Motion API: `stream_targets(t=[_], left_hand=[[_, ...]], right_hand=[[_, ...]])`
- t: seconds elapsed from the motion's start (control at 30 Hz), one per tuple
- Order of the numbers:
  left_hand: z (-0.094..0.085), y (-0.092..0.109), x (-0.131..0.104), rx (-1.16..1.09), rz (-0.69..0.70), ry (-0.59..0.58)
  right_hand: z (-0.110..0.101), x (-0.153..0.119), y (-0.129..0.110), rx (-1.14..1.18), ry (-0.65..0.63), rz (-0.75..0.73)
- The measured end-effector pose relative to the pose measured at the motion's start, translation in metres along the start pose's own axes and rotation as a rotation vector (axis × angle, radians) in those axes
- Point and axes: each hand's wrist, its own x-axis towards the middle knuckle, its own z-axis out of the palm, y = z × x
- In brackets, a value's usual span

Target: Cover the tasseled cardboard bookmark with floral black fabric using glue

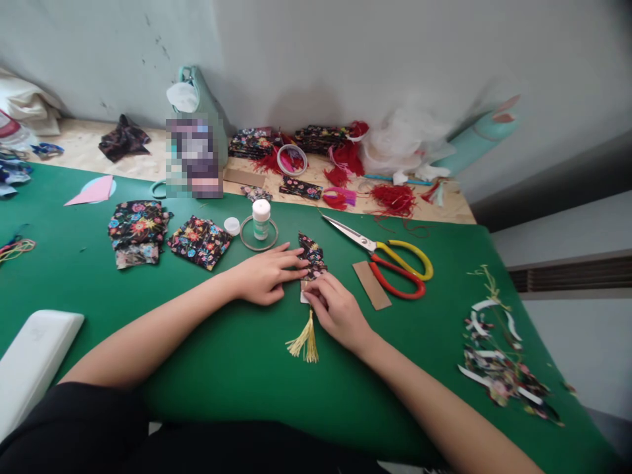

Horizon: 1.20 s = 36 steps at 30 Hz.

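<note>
A black floral fabric strip [312, 255] lies on the green table in front of me, with a pale piece of card [304, 295] showing at its near end. From that end a yellow tassel [308, 342] hangs toward me on the tabletop. My left hand [264, 274] rests flat, fingers stretched out onto the fabric's left edge. Over the near end, my right hand [336, 306] is closed in a pinch, thumb and forefinger together at the fabric and card. What exactly sits between those fingertips is partly hidden.
Right of my hands lie scissors [390, 257] and a brown card strip [372, 286]. A small white bottle [261, 224] stands inside a ring, its cap [232, 226] beside it. Floral fabric pieces [200, 242] lie left; scraps [503, 368] lie far right. Red tassels [394, 199] line the back.
</note>
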Motion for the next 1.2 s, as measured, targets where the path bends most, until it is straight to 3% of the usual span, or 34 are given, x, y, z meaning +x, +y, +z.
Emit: stream_targets(t=[0.2, 0.67, 1.0, 1.2], left_hand=[[0.000, 0.000, 0.000, 0.004, -0.001, -0.006], [0.000, -0.001, 0.000, 0.014, 0.003, -0.010], [0.000, 0.000, 0.000, 0.031, -0.006, -0.005], [0.006, 0.012, 0.006, 0.060, -0.079, 0.121]], right_hand=[[0.000, 0.001, 0.001, -0.014, 0.004, -0.010], [0.006, 0.002, 0.006, -0.377, -0.091, -0.081], [0.002, 0.001, 0.005, -0.129, -0.006, -0.016], [-0.002, 0.003, 0.006, 0.037, 0.098, 0.088]])
